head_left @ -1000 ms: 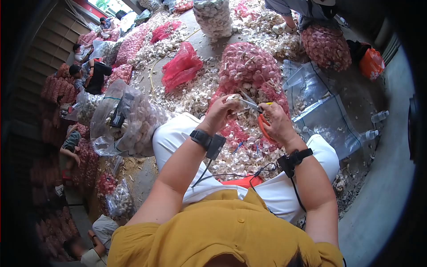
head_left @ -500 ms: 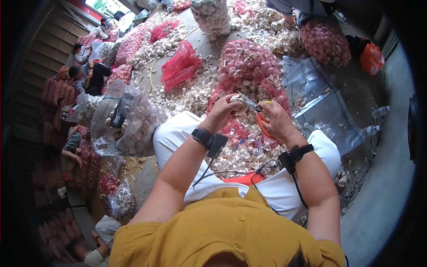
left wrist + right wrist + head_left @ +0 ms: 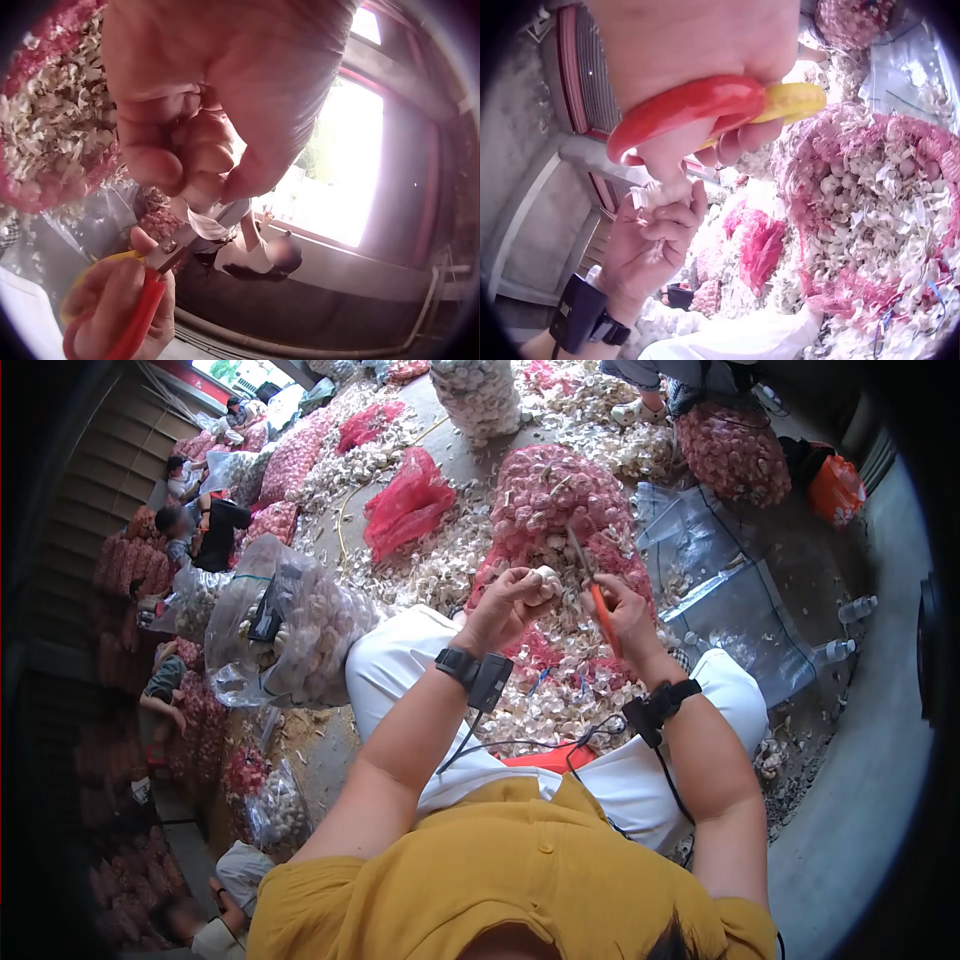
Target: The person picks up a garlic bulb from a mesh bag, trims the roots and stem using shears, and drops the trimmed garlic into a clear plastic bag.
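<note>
In the head view my left hand [image 3: 500, 612] pinches a white garlic bulb [image 3: 546, 586] between thumb and fingertips, above the loose peelings. My right hand [image 3: 634, 625] grips a pair of scissors [image 3: 604, 616], fingers through the red and yellow handles. The blades point up and away from me, just right of the bulb. In the left wrist view the scissors' red handle [image 3: 142, 322] and pivot show below the bulb, whose underside has a pale edge. The right wrist view shows the bulb [image 3: 666, 193] in the left fingertips, close beyond the handles.
A pink mesh sack [image 3: 560, 495] of garlic stands ahead, with peelings [image 3: 540, 720] piled between my legs. A clear bag [image 3: 330, 625] of bulbs leans at my left knee. Plastic sheeting [image 3: 735, 625] and bottles [image 3: 838, 650] lie to the right. Other people sit at far left.
The scissors have swung from pointing left across the bulb to pointing up and away, clear of it. More of the bulb now shows in my left fingertips.
</note>
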Action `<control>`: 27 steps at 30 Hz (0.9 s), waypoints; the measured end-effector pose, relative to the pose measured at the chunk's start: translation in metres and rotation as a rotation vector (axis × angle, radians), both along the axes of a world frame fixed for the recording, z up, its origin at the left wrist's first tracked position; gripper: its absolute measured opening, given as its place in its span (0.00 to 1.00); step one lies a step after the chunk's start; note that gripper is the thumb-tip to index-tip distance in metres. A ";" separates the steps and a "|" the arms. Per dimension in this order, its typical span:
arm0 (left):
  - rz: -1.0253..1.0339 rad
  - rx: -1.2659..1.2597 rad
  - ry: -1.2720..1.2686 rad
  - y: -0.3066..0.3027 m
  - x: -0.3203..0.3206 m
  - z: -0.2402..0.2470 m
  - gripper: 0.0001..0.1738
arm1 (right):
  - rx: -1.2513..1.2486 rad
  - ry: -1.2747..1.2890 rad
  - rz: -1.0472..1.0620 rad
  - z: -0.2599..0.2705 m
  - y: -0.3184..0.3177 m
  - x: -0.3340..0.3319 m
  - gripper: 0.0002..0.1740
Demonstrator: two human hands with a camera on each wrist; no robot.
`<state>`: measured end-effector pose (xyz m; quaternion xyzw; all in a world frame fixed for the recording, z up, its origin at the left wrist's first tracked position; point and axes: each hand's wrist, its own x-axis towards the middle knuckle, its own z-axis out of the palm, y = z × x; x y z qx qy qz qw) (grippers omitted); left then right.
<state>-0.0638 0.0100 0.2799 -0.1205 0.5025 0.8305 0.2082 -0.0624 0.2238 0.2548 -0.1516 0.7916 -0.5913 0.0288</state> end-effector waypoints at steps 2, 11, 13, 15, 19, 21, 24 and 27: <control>0.041 0.176 0.093 0.008 0.003 -0.009 0.21 | -0.324 -0.363 -0.038 0.008 -0.003 -0.005 0.24; 0.064 0.167 0.171 0.036 0.014 -0.009 0.28 | -0.577 -0.315 -0.021 0.011 -0.012 -0.008 0.22; 0.010 0.156 0.180 0.036 0.013 -0.010 0.28 | -0.570 -0.310 -0.025 0.011 -0.009 -0.009 0.21; -0.024 0.172 0.145 0.037 0.015 -0.009 0.28 | -0.513 -0.257 -0.018 0.007 -0.007 -0.008 0.21; -0.140 0.089 0.064 0.037 0.016 -0.016 0.27 | -0.591 -0.279 0.021 0.002 -0.006 -0.008 0.20; -0.134 0.124 0.058 0.036 0.015 -0.016 0.26 | -0.705 -0.294 0.008 0.003 -0.005 -0.009 0.20; -0.094 0.318 -0.099 0.029 0.014 -0.010 0.28 | -0.578 -0.240 -0.162 -0.012 -0.003 -0.016 0.19; -0.041 0.410 -0.107 0.033 0.015 -0.002 0.30 | -0.401 -0.240 -0.248 -0.021 0.001 -0.020 0.19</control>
